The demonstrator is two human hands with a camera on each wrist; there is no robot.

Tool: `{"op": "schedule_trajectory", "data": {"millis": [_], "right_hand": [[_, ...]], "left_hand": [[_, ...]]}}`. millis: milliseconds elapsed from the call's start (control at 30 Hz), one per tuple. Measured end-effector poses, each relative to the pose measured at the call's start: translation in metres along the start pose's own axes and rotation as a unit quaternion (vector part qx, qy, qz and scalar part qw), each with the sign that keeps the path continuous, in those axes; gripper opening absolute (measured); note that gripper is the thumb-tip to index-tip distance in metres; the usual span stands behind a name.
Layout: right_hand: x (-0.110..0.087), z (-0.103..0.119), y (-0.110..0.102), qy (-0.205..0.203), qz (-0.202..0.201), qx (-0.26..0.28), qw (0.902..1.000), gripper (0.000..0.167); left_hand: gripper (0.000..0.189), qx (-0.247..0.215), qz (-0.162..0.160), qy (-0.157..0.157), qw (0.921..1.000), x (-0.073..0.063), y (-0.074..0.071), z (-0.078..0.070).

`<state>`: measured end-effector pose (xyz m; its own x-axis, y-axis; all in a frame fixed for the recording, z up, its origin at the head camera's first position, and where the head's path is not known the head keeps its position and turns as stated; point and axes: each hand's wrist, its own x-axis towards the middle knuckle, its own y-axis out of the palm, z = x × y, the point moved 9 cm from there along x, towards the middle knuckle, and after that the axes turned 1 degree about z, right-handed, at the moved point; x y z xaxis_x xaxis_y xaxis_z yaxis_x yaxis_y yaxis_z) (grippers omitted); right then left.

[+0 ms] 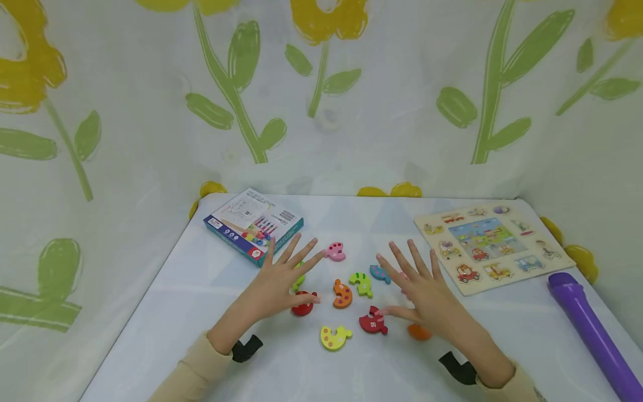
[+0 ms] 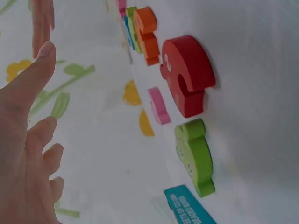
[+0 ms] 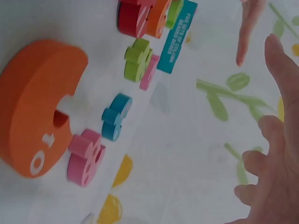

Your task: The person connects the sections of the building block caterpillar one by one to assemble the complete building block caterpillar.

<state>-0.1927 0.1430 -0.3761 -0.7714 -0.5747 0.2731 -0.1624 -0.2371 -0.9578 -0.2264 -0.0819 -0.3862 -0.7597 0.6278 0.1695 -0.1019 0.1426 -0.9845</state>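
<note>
Both hands hover over a scatter of small coloured wooden pieces, fingers spread and holding nothing. My left hand is above a red piece and a green piece, partly covering both in the head view. Over on the other side, my right hand overlaps a dark red piece at the thumb and hides part of an orange piece marked 10. Between the hands lie an orange piece, a light green piece and a yellow piece. A pink piece and a blue piece sit farther back.
A flat printed box lies at the back left of the white table. At the back right is a wooden picture puzzle board, with a purple microphone-shaped stick along the right edge. A flowered cloth hangs behind.
</note>
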Motion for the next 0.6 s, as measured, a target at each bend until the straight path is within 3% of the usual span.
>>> {"op": "schedule_trajectory", "data": {"millis": [200, 333, 600], "right_hand": [[0.009, 0.014, 0.007, -0.02, 0.0, -0.004, 0.9998, 0.1], [0.016, 0.025, 0.015, -0.028, 0.021, 0.007, 0.9994, 0.098], [0.032, 0.043, 0.02, -0.041, 0.058, 0.051, 0.9962, 0.096]], "left_hand": [[0.091, -0.041, 0.019, 0.001, 0.999, -0.012, 0.007, 0.02], [0.091, -0.079, 0.04, 0.0, 0.9961, -0.019, 0.015, 0.034], [0.076, -0.203, 0.084, -0.028, 0.9751, -0.023, 0.026, 0.061]]}}
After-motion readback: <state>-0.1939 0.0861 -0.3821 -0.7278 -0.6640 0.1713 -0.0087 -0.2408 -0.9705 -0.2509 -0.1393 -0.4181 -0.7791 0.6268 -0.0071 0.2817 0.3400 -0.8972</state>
